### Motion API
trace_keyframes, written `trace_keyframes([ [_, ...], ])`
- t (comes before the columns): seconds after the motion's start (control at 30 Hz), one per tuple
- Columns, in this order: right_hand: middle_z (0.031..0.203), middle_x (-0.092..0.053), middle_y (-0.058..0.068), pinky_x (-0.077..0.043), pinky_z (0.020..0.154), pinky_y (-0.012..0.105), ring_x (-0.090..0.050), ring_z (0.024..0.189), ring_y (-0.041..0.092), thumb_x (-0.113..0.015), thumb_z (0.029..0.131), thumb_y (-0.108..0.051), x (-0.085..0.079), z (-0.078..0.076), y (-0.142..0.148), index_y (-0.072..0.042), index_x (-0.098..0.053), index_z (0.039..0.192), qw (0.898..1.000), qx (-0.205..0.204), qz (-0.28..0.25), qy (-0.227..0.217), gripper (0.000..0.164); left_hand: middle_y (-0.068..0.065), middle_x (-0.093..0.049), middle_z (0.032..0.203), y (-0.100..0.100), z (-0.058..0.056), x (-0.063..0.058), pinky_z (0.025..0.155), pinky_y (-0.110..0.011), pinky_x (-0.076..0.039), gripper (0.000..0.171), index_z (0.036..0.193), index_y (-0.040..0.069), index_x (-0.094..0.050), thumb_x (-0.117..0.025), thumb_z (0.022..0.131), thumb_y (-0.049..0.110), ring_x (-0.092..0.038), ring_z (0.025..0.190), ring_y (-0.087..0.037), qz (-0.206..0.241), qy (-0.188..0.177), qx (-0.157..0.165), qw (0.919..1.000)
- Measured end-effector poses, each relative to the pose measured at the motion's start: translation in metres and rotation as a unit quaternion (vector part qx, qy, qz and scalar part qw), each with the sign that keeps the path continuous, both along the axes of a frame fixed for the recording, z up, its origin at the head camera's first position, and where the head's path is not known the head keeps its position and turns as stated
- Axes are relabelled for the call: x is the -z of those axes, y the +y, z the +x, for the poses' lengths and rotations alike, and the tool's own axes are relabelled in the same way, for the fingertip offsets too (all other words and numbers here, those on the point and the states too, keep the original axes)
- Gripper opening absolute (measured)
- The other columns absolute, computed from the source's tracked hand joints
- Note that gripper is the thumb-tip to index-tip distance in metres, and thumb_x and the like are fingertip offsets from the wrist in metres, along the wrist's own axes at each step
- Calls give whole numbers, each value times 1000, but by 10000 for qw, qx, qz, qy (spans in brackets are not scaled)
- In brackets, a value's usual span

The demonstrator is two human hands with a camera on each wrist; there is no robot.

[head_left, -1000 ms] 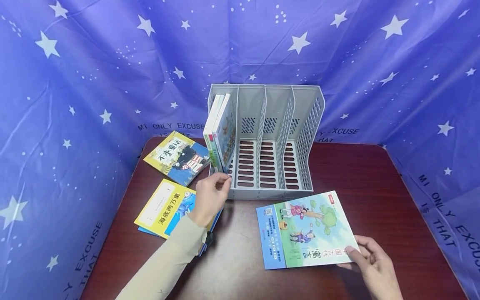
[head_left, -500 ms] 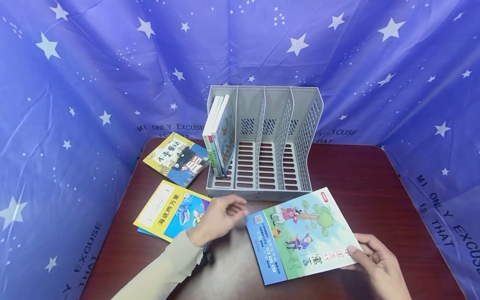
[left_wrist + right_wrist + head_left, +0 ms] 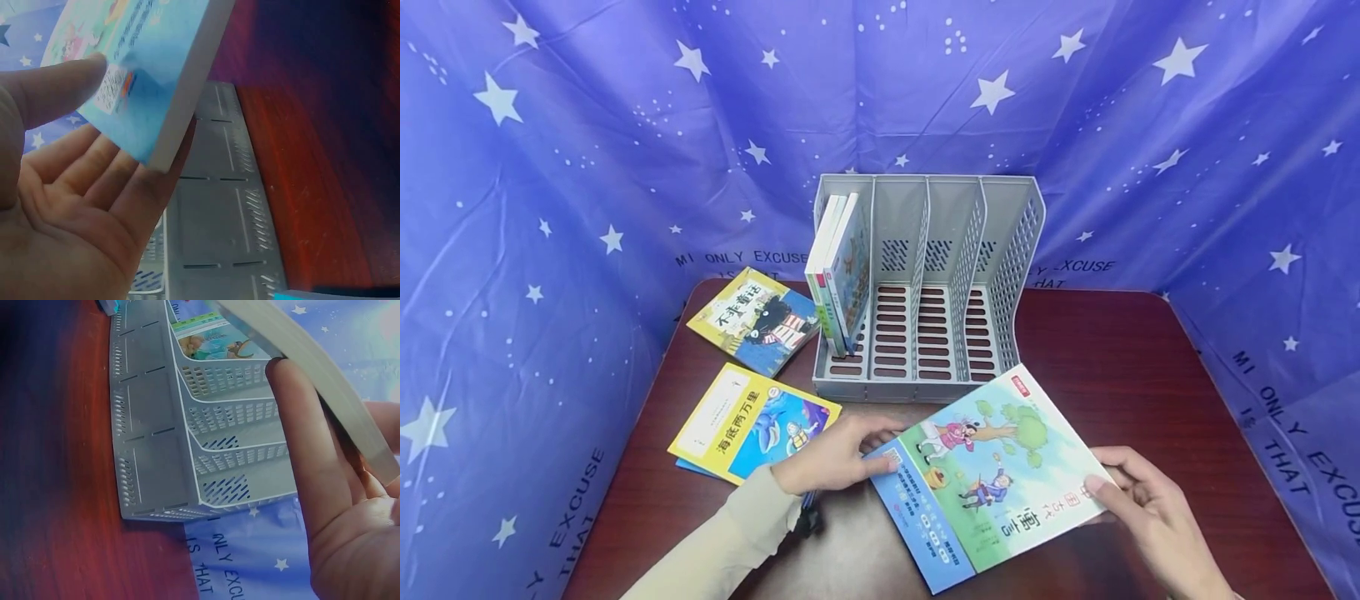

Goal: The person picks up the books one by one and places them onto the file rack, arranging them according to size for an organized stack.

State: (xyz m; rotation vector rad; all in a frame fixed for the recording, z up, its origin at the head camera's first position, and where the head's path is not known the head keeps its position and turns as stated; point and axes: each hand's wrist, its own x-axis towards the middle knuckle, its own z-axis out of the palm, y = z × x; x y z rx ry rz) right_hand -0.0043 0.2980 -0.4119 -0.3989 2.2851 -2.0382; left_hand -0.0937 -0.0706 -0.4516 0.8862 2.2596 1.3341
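Observation:
A blue, green and white picture-covered book (image 3: 992, 475) is held between both hands over the front of the table. My right hand (image 3: 1150, 517) grips its right edge, thumb on the cover and fingers underneath. At the opposite corner my left hand (image 3: 842, 454) pinches the blue strip; in the left wrist view the thumb (image 3: 69, 84) lies by the printed code and the fingers pass beneath. Behind stands a grey file rack (image 3: 925, 387) with several slots. Two books (image 3: 847, 275) lean upright in its leftmost slot.
Left of the rack lies a yellow and blue book (image 3: 756, 321) with a black animal on its cover. In front of it a yellow book (image 3: 722, 421) rests on another blue one, partly behind the left forearm. A starry blue curtain (image 3: 880, 83) surrounds the dark red table (image 3: 1097, 350).
My left hand has come away from the rack's front, moving down and right to take the book's corner. The right hand has brought the book leftward and turned it slightly.

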Motion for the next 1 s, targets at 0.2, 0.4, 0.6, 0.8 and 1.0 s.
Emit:
trace_keyframes([
  [0.2, 91, -69, 20, -56, 59, 38, -69, 73, 27, -46, 94, 11, -1, -6, -4, 10, -51, 118, 9996, 37, 251, 77, 24, 3, -70, 89, -3, 3, 5, 72, -20, -53, 26, 113, 5, -66, -67, 87, 4, -64, 76, -3, 181, -791, 352, 9961],
  [0.4, 88, -70, 17, -56, 58, 36, -70, 71, 25, -50, 94, 7, -5, -13, -9, 5, -54, 115, 9970, 326, 697, -9, 21, -9, -72, 92, -6, 10, 11, 72, -24, -55, 21, 107, -1, -64, -65, 86, -3, -68, 80, -9, 868, -1628, 601, 9810],
  [0.6, 79, -70, 13, -55, 59, 29, -68, 68, 18, -59, 93, -1, -8, -22, -13, 3, -58, 108, 9903, 999, 909, -334, 16, -14, -72, 92, -7, 21, 15, 71, -27, -57, 22, 106, -2, -63, -64, 85, -7, -69, 81, -15, 1345, -1864, 361, 9726],
  [0.8, 83, -70, 6, -54, 60, 25, -66, 70, 11, -48, 97, 3, -7, -31, -19, 2, -57, 113, 9958, 743, -414, -341, 18, -16, -71, 90, -7, 28, 12, 67, -28, -57, 23, 107, -3, -64, -65, 84, -5, -68, 78, -13, 1783, -1550, 91, 9717],
  [1.0, 110, -65, 11, -55, 76, 31, -67, 94, 18, -24, 102, 5, -3, -34, -28, 4, -47, 127, 9879, -434, -1489, 95, 34, -21, -70, 92, -5, 31, 3, 67, -29, -57, 26, 109, -7, -62, -66, 84, -4, -69, 79, -14, 2257, -1439, -485, 9623],
])
